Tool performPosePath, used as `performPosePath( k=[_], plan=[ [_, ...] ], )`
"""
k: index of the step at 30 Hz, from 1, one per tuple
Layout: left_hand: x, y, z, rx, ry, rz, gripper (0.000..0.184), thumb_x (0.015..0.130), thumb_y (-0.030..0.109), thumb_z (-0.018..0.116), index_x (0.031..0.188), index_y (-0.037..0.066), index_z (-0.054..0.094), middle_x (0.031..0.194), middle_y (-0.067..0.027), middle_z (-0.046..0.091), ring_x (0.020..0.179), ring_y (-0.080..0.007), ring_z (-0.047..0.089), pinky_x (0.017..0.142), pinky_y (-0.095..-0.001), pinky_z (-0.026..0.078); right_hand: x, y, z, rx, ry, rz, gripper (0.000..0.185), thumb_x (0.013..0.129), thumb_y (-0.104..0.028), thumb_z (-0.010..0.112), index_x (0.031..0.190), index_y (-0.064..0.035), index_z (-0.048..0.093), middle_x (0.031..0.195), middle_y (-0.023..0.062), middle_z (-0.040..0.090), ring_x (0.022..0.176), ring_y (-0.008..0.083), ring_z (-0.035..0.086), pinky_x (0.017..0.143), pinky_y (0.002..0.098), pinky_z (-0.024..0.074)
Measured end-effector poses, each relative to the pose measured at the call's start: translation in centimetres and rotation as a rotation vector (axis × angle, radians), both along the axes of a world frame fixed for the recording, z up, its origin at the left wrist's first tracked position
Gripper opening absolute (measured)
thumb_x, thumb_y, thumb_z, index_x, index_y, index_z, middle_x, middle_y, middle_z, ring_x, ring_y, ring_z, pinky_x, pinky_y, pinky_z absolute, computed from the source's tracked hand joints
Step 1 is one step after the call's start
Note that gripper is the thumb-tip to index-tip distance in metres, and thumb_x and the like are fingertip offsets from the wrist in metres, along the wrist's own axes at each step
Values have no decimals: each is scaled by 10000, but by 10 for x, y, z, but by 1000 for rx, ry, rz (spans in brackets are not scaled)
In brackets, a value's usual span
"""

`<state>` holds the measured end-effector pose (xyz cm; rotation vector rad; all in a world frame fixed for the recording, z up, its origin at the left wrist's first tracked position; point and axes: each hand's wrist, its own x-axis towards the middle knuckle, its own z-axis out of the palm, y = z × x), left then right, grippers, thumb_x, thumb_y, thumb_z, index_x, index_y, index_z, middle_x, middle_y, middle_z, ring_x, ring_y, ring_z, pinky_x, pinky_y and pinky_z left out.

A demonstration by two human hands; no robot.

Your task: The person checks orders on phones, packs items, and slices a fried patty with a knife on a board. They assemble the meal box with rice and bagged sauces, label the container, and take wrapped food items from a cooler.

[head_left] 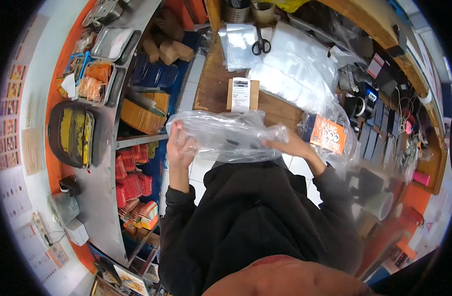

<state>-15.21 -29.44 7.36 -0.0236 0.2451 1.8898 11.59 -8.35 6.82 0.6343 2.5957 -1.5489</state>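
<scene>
A clear plastic bag [226, 135] stretches crosswise in front of my body, between both hands, at the near edge of the wooden table. My left hand [181, 146] grips its left end, with the fingers partly covered by the plastic. At the other end my right hand [294, 144] pinches the film, its fingers pointing left. Just beyond the bag lies a small brown cardboard box [254, 96] with a white printed receipt [241, 93] on top. To the right of my right hand, an orange printed label [327, 134] shows on a plastic-wrapped package.
Flat clear plastic bags [300, 64] and black scissors [261, 45] lie on the wooden table [209, 84]. A metal counter [105, 197] on the left holds trays of food, above shelves of red packets [132, 185]. Devices and cables crowd the right side.
</scene>
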Motion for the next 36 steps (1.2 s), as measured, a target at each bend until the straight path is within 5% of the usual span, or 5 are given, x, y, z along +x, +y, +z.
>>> performPosePath(
  k=[8,12,21,26,36],
  plan=[
    [29,18,-17,-4,1936,-325,455,898,410,585,1102,3,590,682,-44,577,544,-75,535,505,-214,410,24,45,-10,-1224,433,-1050,310,970,-204,365,1034,14,576,833,107,628,762,190,634,672,293,532],
    [-11,3,-16,-439,986,-447,337,919,330,543,944,1,612,725,-95,609,546,-126,550,493,-256,431,55,15,-60,-1497,96,-554,384,971,-361,414,1079,-41,598,885,114,662,522,190,579,389,253,435],
    [-18,1,-5,-218,-216,-228,474,1001,416,303,809,91,590,540,11,463,347,-92,306,384,-241,281,23,22,-13,-1116,228,-486,443,944,-386,506,1132,3,602,1127,191,620,1037,342,590,916,394,440],
    [-17,-7,-26,87,-73,-55,550,966,246,466,1471,204,252,569,67,355,394,-25,299,444,-244,362,-33,-3,30,511,240,-580,213,865,-191,603,973,-7,598,990,170,575,980,329,547,853,400,433],
    [-48,-61,30,-996,789,-135,606,825,133,624,1377,48,390,589,22,489,422,-98,423,394,-278,363,-124,-51,-1,-402,288,158,254,811,-38,628,1059,-33,576,1097,128,573,886,256,600,806,367,492]
  ],
)
